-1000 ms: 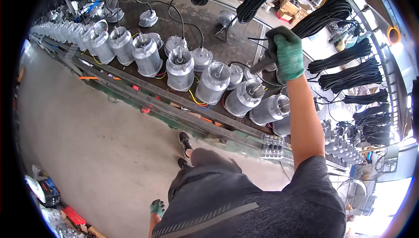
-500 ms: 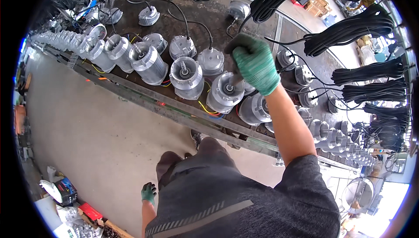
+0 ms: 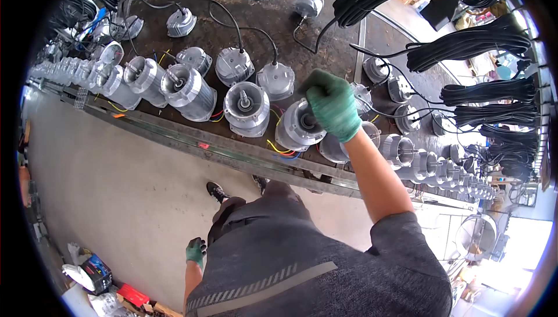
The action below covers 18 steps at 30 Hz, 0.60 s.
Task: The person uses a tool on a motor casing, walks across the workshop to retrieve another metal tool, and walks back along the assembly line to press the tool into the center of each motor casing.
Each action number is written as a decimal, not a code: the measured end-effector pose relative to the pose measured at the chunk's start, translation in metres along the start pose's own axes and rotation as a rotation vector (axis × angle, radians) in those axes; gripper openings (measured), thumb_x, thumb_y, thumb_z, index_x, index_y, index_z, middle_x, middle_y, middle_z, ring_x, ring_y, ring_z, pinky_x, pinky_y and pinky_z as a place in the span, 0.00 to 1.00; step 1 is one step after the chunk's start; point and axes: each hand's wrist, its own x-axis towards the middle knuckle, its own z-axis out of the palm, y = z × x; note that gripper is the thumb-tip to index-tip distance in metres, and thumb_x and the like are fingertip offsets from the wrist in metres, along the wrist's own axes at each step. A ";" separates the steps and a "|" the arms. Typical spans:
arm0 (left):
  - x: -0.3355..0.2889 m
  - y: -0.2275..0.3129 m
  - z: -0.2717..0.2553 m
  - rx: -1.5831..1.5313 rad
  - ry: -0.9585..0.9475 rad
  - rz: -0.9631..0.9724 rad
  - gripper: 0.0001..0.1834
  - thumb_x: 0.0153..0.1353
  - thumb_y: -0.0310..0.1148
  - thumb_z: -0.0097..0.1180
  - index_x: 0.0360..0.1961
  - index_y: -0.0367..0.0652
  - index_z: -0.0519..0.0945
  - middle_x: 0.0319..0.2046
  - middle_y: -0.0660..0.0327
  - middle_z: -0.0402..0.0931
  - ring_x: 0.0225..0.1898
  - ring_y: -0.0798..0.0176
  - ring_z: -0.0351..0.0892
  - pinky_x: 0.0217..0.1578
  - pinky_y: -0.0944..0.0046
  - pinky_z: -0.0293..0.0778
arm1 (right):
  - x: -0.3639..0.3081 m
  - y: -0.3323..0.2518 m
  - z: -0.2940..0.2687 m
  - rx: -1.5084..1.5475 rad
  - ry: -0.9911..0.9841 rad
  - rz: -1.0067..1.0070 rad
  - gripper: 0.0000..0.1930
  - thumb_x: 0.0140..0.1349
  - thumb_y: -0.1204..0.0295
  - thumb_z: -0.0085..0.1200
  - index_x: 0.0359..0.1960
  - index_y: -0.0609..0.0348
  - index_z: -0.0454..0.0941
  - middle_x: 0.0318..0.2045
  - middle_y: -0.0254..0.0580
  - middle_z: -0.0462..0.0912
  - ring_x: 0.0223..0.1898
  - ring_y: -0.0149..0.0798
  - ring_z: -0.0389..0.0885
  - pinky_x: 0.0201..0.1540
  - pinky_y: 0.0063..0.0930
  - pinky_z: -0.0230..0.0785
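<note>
My right hand (image 3: 334, 105), in a green glove with dark fingers, is closed just above an electric motor (image 3: 295, 134) on the bench. It covers part of that motor's open top; whatever it grips is hidden beneath the fist. Next to it on the left stands another motor (image 3: 246, 110), upright with its shaft showing. Behind these two sits a metal end cap (image 3: 275, 80) with a black cable attached. Low beside my body hangs my left hand (image 3: 196, 251), also gloved in green, fingers loosely curled and apart, holding nothing I can see.
Motors line the near edge of the dark bench (image 3: 325, 49) on both sides, with coloured wires (image 3: 285, 151) at their bases. Black cable bundles (image 3: 471, 47) hang along the far and right sides. Boxes (image 3: 96, 273) and a red packet (image 3: 133, 295) lie at lower left.
My right hand has moved down over the motor; a brownish stick-like thing seen below the fist is now hidden. The bench scene has shifted slightly left, and more of my left shoe shows.
</note>
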 end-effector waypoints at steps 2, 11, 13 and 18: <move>0.014 0.005 -0.012 -0.031 -0.005 -0.005 0.15 0.66 0.42 0.54 0.51 0.50 0.76 0.41 0.62 0.81 0.40 0.61 0.78 0.36 0.56 0.71 | 0.000 0.011 0.004 -0.074 0.048 -0.069 0.11 0.57 0.82 0.42 0.31 0.63 0.79 0.19 0.34 0.75 0.21 0.25 0.71 0.26 0.22 0.66; 0.048 0.015 -0.045 -0.116 0.010 -0.008 0.17 0.67 0.42 0.53 0.53 0.49 0.76 0.45 0.60 0.81 0.42 0.59 0.79 0.38 0.55 0.73 | 0.007 -0.085 -0.006 0.153 0.114 -0.065 0.13 0.57 0.81 0.40 0.30 0.63 0.81 0.21 0.35 0.80 0.21 0.23 0.76 0.24 0.20 0.69; 0.049 0.011 -0.046 -0.108 -0.012 0.017 0.17 0.67 0.42 0.53 0.54 0.48 0.75 0.45 0.60 0.81 0.42 0.59 0.80 0.39 0.54 0.73 | 0.017 -0.097 0.018 0.213 0.154 -0.138 0.13 0.57 0.82 0.39 0.30 0.63 0.80 0.22 0.36 0.79 0.15 0.24 0.73 0.18 0.19 0.66; 0.039 0.003 -0.049 -0.128 0.020 -0.019 0.15 0.68 0.40 0.53 0.52 0.48 0.76 0.43 0.61 0.81 0.38 0.61 0.79 0.34 0.57 0.72 | 0.041 -0.115 0.069 0.371 0.030 -0.124 0.12 0.57 0.83 0.40 0.30 0.64 0.80 0.18 0.34 0.76 0.16 0.23 0.72 0.18 0.20 0.65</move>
